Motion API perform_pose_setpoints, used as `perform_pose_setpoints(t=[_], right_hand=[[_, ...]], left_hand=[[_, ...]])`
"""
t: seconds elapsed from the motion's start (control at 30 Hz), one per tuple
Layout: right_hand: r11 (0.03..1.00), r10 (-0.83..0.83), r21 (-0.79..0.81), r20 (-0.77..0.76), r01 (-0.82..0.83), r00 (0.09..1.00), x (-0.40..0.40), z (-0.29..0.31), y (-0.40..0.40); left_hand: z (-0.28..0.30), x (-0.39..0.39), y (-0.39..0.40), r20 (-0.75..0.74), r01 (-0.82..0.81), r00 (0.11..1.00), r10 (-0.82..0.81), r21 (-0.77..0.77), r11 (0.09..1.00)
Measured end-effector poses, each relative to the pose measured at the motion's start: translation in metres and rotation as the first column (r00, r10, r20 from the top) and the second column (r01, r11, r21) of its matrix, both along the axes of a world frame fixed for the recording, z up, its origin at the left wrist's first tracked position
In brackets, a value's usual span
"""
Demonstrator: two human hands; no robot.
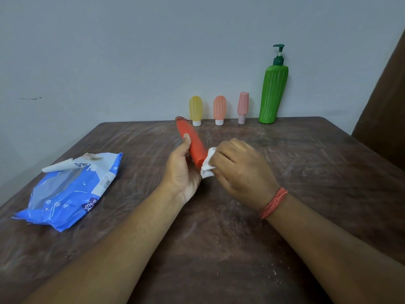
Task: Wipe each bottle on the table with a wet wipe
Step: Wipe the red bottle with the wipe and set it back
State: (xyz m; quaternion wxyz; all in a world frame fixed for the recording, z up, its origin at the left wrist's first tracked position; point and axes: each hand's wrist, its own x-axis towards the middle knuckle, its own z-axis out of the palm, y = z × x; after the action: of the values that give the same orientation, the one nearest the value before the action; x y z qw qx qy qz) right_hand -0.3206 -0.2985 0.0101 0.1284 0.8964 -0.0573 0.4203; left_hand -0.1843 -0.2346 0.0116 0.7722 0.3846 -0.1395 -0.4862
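Observation:
My left hand grips a red-orange bottle above the middle of the table, tilted with its far end pointing away and to the left. A crumpled white wet wipe is pinched in my right hand and pressed against the near end of that bottle. Along the far table edge stand a yellow bottle, an orange bottle and a pink bottle, each upside down on its cap, and a tall green pump bottle at the right.
A blue wet wipe pack lies on the left of the brown table, its flap open. A grey wall rises directly behind the bottles. A brown curtain hangs at the right.

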Motion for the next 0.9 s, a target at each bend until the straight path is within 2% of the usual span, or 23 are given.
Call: perform_pose_setpoints(t=[0.17,0.3,0.4,0.5,0.6,0.73,0.9], right_hand=[[0.996,0.020,-0.083,0.004,-0.020,1.000,0.009,0.000,0.010],[0.997,-0.022,-0.076,0.013,0.023,1.000,0.001,0.000,0.002],[0.999,-0.008,-0.054,0.025,0.009,1.000,0.001,0.000,0.005],[0.998,0.053,0.029,0.038,-0.054,0.998,0.007,-0.001,0.012],[0.978,0.051,0.198,0.065,-0.063,0.997,0.006,-0.003,0.010],[0.965,-0.039,0.263,0.051,0.024,0.998,0.000,-0.003,0.000],[0.925,-0.221,0.362,0.260,0.117,0.940,-0.002,0.008,-0.006]], left_hand=[[-0.004,-0.006,0.001,-0.052,0.122,0.991,-0.121,0.006,0.993],[0.000,0.000,0.001,-0.037,0.018,0.999,-0.019,-0.038,0.999],[0.000,0.000,0.003,-0.036,0.044,0.998,-0.045,-0.041,0.998],[-0.004,-0.004,0.002,-0.084,0.142,0.986,-0.145,-0.041,0.989],[-0.005,-0.002,0.002,-0.081,0.151,0.984,-0.157,-0.068,0.986],[-0.008,0.002,0.001,-0.024,0.118,0.992,-0.122,-0.115,0.986],[-0.012,-0.005,0.001,0.020,0.243,0.970,-0.242,-0.091,0.966]])
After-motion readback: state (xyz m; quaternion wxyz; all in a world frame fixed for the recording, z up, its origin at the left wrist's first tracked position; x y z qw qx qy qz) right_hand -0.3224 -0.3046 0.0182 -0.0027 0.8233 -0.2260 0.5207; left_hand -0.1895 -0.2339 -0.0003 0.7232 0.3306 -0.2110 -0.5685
